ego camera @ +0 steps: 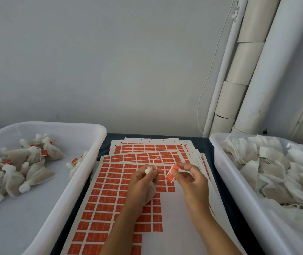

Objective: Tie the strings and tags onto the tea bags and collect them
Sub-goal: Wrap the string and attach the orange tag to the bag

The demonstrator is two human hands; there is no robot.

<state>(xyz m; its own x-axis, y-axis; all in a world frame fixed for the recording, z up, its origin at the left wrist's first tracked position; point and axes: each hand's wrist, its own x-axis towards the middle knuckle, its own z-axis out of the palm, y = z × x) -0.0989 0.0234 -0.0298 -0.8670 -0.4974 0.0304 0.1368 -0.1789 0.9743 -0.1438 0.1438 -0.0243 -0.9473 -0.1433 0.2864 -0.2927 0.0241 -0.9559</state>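
**Tag and tea bag held over the sticker sheets**

A pale wall (110,61) fills the upper part of the view, with white pipes (253,70) and a thin cable running up its right side. Below it, a dark desk (108,139) carries two white plastic bins. The left bin (84,168) holds a loose heap of finished tea bags (23,168), their necks tied and small orange tags hanging from them. The right bin (218,162) is piled with flat untied bags (268,166) trailing white strings.

Between the bins lies a fanned stack of sticker sheets (121,190) printed with rows of orange rectangles; the lower right part of the top sheet is bare white where stickers are missing.

Above the sheets the person's two hands meet. The left hand (141,183) has its grip curled round one tea bag (151,192), whose gathered white neck pokes out above the fingers while its body hangs below the palm. The right hand (193,181) pinches an orange tag (172,173) between thumb and fingers, the tag tilted and just beside the bag's neck. A thin string (155,160) loops up above the two hands.
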